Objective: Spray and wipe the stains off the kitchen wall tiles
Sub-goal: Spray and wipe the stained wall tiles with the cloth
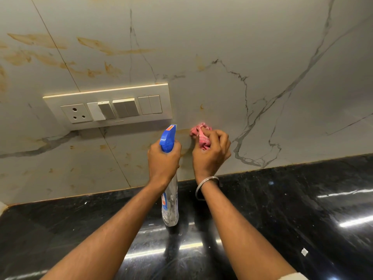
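Observation:
My left hand (163, 161) grips the neck of a clear spray bottle (170, 207) with a blue trigger head (168, 139), its nozzle aimed at the wall just below the switch panel. My right hand (211, 153) is closed on a crumpled pink cloth (199, 132) and presses it against the marble-look wall tiles (242, 57), just right of the nozzle. Orange-brown stains (113, 49) streak the tiles at upper left, and smaller spots (201, 106) sit above the cloth. A faint smear (182, 131) lies between nozzle and cloth.
A white switch panel (109, 107) with a socket and several switches is mounted on the wall, left of and above the hands. A glossy black stone countertop (292, 209) runs below the tiles. A small white scrap (304, 252) lies on it at right.

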